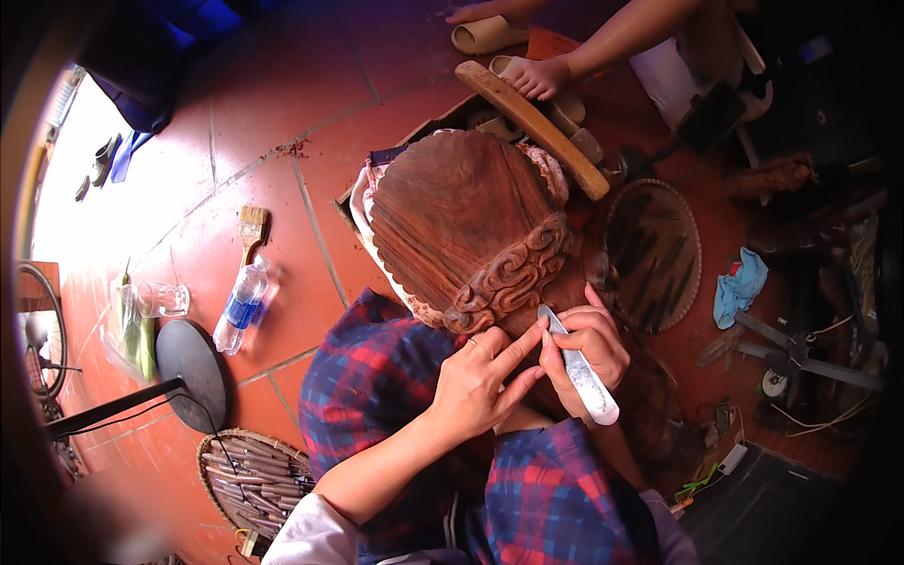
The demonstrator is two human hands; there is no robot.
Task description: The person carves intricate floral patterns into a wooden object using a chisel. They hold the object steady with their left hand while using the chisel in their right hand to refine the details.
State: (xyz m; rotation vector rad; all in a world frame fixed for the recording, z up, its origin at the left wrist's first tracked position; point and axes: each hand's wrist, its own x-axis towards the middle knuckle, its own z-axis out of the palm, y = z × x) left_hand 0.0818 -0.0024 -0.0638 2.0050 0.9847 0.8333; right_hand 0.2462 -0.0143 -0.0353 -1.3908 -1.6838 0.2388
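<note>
A carved brown wooden piece [457, 202] with a scalloped edge rests tilted above my lap, padded by cloth. Curling relief [508, 278] runs along its near right side. My right hand [593, 344] is closed around a flat silvery metal tool with a rounded end [584, 377], its narrow tip close to the relief. My left hand [485, 377] lies at the near edge of the wood, index finger and thumb stretched toward the tool; the fingertip meets the tool near its tip. Its other fingers are bent and partly hidden.
A wooden mallet-like bar [537, 127] lies beyond the carving. On the left are a brush [252, 231], a plastic bottle [242, 306], a glass [165, 299], a round black base [193, 372] and a basket of tools [259, 480]. Another person's foot [537, 77] is at the top; a round tray [654, 254] stands right.
</note>
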